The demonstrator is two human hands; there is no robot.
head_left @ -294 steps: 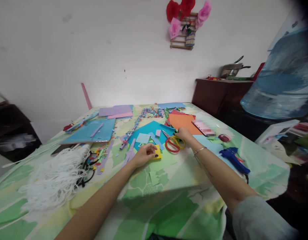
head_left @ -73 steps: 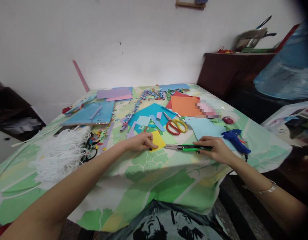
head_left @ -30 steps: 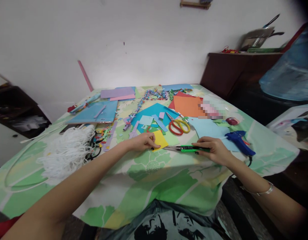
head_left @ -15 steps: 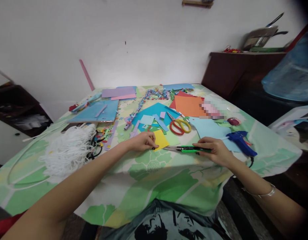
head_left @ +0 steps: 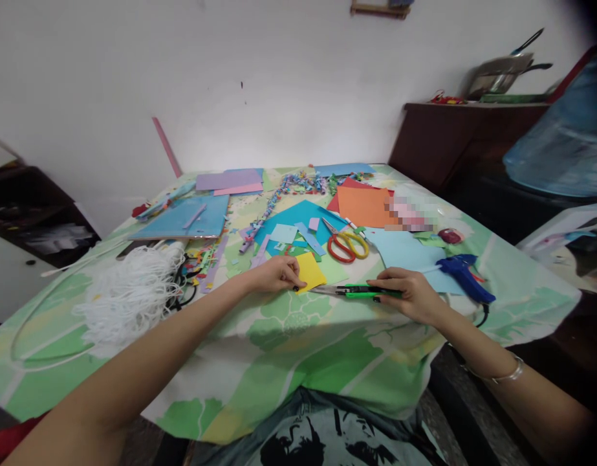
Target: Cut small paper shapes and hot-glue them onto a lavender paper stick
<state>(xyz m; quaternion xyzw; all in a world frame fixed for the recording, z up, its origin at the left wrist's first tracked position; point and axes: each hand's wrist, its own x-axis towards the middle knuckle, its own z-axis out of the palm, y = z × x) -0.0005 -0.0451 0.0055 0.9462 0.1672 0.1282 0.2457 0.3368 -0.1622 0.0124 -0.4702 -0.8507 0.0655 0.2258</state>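
My left hand (head_left: 279,274) pinches the near left edge of a small yellow piece of paper (head_left: 310,270), close to the table's front. In my right hand (head_left: 409,292) is a green and black utility knife (head_left: 359,291). Its blade points left and lies along the near edge of the yellow paper; whether it has cut in I cannot tell. Just beyond are red and yellow handled scissors (head_left: 347,246), a blue sheet (head_left: 291,217) and several small paper scraps (head_left: 284,233).
White yarn (head_left: 130,294) is heaped at left, in front of a blue pack (head_left: 186,217). A blue glue gun (head_left: 466,275) lies right of my right hand, by a light blue sheet (head_left: 400,249). Orange paper (head_left: 363,206) and a curly paper garland (head_left: 273,200) are farther back.
My right hand has moved slightly left with the utility knife, bringing the blade farther along the yellow paper's near edge. My left hand keeps its pinch.
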